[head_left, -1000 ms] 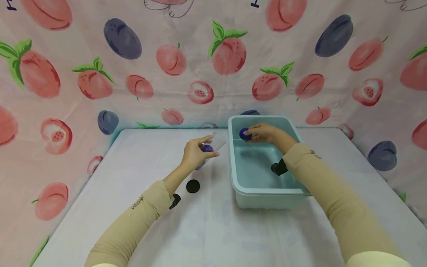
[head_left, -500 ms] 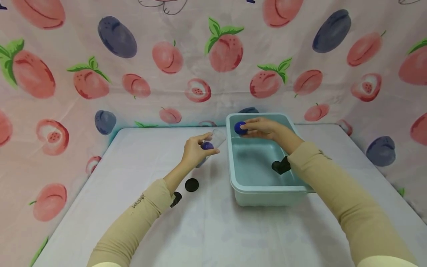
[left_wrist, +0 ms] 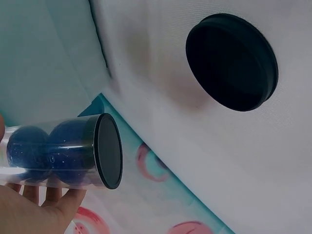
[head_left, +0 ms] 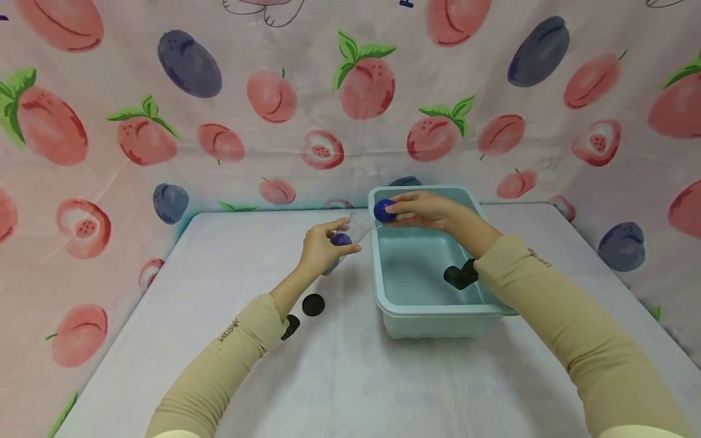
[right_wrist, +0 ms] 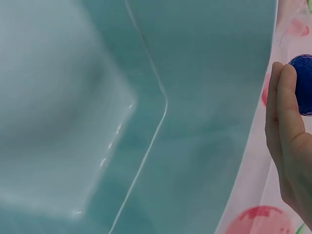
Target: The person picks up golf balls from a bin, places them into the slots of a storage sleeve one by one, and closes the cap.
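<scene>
My left hand (head_left: 322, 248) grips a clear plastic tube (left_wrist: 73, 183), tilted with its mouth up toward the right. Two blue balls (left_wrist: 70, 148) sit inside it against a black end cap (left_wrist: 109, 151). With the fingertips of my right hand (head_left: 424, 210) I pinch another blue ball (head_left: 384, 210), above the far left rim of a light blue basin (head_left: 446, 310) and just right of the tube's mouth. The right wrist view shows only part of this ball (right_wrist: 304, 85) at its edge.
A round black lid (head_left: 313, 305) lies hollow side up on the white table (head_left: 350, 377), near my left wrist. Black wrist gear shows at both cuffs. A fruit-print cloth (head_left: 274, 158) hangs behind the table.
My right hand has moved left and slightly up with the ball, from over the basin's inside to its left rim. The left hand keeps the tube nearly still.
</scene>
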`<state>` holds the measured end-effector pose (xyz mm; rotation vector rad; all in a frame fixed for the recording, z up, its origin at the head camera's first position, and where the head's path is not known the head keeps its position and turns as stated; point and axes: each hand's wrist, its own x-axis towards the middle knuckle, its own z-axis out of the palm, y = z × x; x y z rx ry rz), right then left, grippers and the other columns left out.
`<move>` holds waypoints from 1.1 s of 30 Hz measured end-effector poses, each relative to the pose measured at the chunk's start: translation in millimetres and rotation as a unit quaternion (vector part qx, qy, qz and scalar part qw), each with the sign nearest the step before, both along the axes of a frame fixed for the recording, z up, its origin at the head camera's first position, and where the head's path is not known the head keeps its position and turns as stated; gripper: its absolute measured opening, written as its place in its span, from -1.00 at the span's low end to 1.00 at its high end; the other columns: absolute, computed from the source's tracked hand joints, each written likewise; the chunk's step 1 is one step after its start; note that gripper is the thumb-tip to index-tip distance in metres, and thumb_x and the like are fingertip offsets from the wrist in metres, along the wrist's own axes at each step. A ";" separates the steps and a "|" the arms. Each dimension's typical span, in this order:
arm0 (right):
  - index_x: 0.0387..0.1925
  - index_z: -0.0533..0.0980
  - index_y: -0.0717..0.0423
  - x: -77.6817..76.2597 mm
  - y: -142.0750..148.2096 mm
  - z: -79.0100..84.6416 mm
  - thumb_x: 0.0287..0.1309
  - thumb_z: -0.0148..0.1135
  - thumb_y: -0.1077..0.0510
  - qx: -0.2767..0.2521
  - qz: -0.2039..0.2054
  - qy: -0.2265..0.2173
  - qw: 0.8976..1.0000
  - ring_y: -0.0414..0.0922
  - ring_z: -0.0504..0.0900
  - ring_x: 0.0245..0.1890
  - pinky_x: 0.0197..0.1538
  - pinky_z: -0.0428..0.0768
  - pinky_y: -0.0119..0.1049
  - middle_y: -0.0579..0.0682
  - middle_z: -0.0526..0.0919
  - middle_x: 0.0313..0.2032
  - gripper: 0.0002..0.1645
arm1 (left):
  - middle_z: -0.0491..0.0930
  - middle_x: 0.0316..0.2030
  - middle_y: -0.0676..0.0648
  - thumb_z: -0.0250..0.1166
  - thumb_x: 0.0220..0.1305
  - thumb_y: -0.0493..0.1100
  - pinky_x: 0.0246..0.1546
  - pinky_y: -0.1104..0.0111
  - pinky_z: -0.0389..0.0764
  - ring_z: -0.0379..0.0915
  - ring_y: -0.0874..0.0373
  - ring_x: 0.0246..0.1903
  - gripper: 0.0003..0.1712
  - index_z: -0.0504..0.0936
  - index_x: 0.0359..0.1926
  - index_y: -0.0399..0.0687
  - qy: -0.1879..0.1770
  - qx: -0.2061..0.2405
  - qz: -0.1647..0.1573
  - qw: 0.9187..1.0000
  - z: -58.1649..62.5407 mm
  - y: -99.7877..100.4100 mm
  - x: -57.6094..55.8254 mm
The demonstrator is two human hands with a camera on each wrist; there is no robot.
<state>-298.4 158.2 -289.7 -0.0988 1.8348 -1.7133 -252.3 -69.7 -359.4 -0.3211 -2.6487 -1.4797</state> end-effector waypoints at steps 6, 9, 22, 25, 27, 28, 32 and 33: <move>0.38 0.05 0.36 4.7 -8.0 4.8 0.33 -0.03 0.30 -0.006 0.005 -0.004 1.000 -0.17 0.63 -0.22 0.21 0.44 -0.19 0.32 0.18 0.35 -0.35 | 0.63 0.01 -0.19 0.51 -0.07 -0.16 0.10 0.08 0.51 0.49 -0.10 0.04 -0.28 0.51 0.20 -0.06 0.004 0.005 -0.004 1.000 1.2 3.3 -0.1; 0.35 0.11 0.38 6.7 -10.4 7.0 0.32 -0.02 0.30 -0.007 0.007 -0.001 1.000 -0.19 0.66 -0.25 0.06 0.58 -0.29 0.23 0.47 0.15 -0.38 | 0.62 0.01 -0.19 0.51 -0.08 -0.17 0.08 0.08 0.52 0.51 -0.11 0.04 -0.28 0.52 0.18 -0.09 0.012 0.009 -0.005 1.000 1.7 5.2 -0.2; 0.32 0.12 0.43 13.0 -16.9 12.1 0.37 -0.09 0.27 -0.022 0.036 0.020 0.999 -0.17 0.69 -0.26 -0.02 0.63 -0.30 -0.04 0.63 -0.32 -0.44 | 0.59 0.07 -0.18 0.53 -0.10 -0.14 0.05 0.07 0.54 0.53 -0.11 0.03 -0.26 0.52 0.18 -0.11 0.026 0.004 0.013 1.000 -2.0 2.3 1.3; 0.32 0.13 0.42 16.1 -18.4 14.1 0.37 -0.10 0.27 -0.016 0.035 0.021 0.999 -0.18 0.68 -0.26 0.04 0.60 -0.27 -0.05 0.62 -0.31 -0.44 | 0.61 0.04 -0.18 0.53 -0.10 -0.13 0.02 0.08 0.56 0.54 -0.12 0.00 -0.27 0.53 0.17 -0.10 0.030 0.006 0.015 0.999 -2.8 1.6 0.7; 0.32 0.13 0.41 17.9 -19.7 15.7 0.37 -0.10 0.26 -0.014 0.035 0.024 0.999 -0.18 0.68 -0.25 0.10 0.55 -0.22 -0.05 0.62 -0.31 -0.44 | 0.61 0.03 -0.18 0.53 -0.11 -0.14 0.01 0.08 0.56 0.55 -0.12 -0.03 -0.28 0.54 0.16 -0.09 0.031 0.010 0.018 0.999 -3.0 1.2 0.4; 0.32 0.13 0.41 18.8 -20.3 16.5 0.37 -0.10 0.26 -0.013 0.035 0.027 0.999 -0.19 0.68 -0.25 0.14 0.51 -0.18 -0.06 0.62 -0.31 -0.44 | 0.62 0.02 -0.18 0.53 -0.11 -0.14 0.00 0.08 0.56 0.55 -0.12 -0.04 -0.28 0.54 0.16 -0.09 0.032 0.011 0.019 0.999 -2.9 1.0 0.3; 0.29 0.18 0.40 22.6 -23.0 19.0 0.36 -0.07 0.27 -0.011 0.016 0.035 0.999 -0.19 0.68 -0.29 0.10 0.54 -0.19 -0.05 0.62 -0.33 -0.48 | 0.62 0.02 -0.19 0.53 -0.11 -0.14 -0.02 0.09 0.57 0.56 -0.11 -0.06 -0.28 0.54 0.15 -0.11 0.035 0.016 0.024 0.999 -2.4 0.4 0.1; 0.27 0.20 0.40 23.8 -24.0 19.6 0.35 -0.05 0.28 -0.014 0.005 0.034 0.999 -0.18 0.68 -0.31 0.08 0.55 -0.19 -0.05 0.62 -0.34 -0.49 | 0.61 0.02 -0.19 0.53 -0.11 -0.14 -0.02 0.09 0.57 0.56 -0.11 -0.07 -0.28 0.54 0.16 -0.11 0.034 0.016 0.026 0.999 -2.3 0.2 0.0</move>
